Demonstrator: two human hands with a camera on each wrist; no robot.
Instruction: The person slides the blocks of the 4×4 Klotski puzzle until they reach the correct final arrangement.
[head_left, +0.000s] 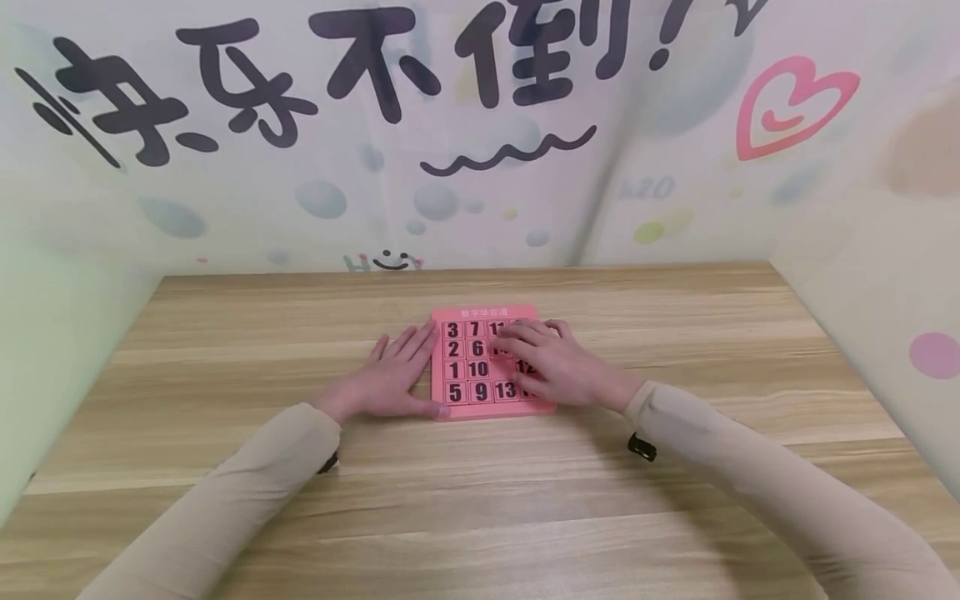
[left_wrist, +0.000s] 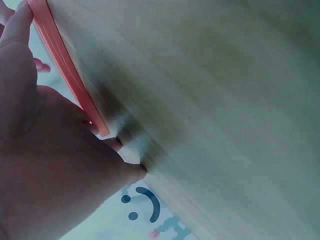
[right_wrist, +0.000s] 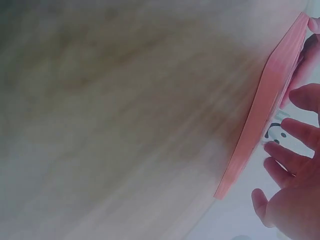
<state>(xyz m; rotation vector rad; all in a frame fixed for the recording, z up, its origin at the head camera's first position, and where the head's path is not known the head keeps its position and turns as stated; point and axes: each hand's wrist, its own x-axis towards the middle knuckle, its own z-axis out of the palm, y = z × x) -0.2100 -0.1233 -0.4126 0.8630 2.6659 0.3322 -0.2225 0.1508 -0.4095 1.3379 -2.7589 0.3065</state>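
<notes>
A pink sliding number puzzle (head_left: 477,369) lies flat on the table, black numerals on its square tiles. A vacant square (head_left: 500,368) shows in the third row, right of the 10. Along the board's left edge lies my left hand (head_left: 392,379), fingers straight, thumb on the near left corner. My right hand (head_left: 558,364) is over the right part of the board with fingers spread and slightly bent, hiding several tiles. In the right wrist view its fingers (right_wrist: 295,155) stand near the puzzle's side; whether a fingertip touches a tile, I cannot tell.
The wood-grain table (head_left: 480,508) runs back to a white wall (head_left: 480,217) printed with large black characters and coloured spots. Side walls (head_left: 60,333) close it in at left and right. Both forearms wear light sleeves (head_left: 247,492), with a dark strap (head_left: 642,447) under the right one.
</notes>
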